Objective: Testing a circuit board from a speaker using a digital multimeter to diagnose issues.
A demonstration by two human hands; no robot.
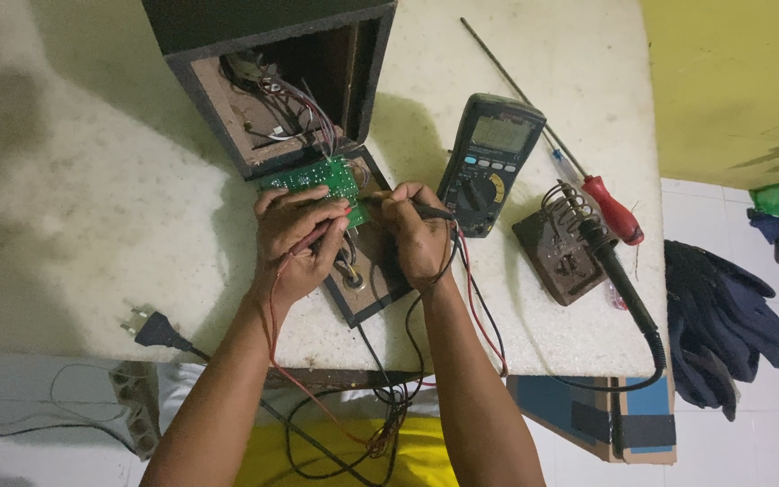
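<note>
On the pale worktop, at the centre of the view, two bare forearms come up from six o'clock and meet over one green circuit board. Left hand lies palm down with the fingers curled round one red probe, pinching it against the board's near edge. Right hand is bent at the wrist, thumb and fingers closed on one black probe, its tip aimed toward nine o'clock at the board; the two hands sit close together, knuckles almost touching. The board rests on one dark panel that lies flat just below one open black speaker box, which stands at twelve o'clock with wires spilling from its inside to the board. At two o'clock from the hands lies one multimeter, touching the right hand's probe lead, and one red lead and one black lead trail from it toward six o'clock off the table edge. Further toward three o'clock one soldering iron rests in one rusty stand, with one red-handled screwdriver just beside it. One black plug lies at eight o'clock, well apart.
</note>
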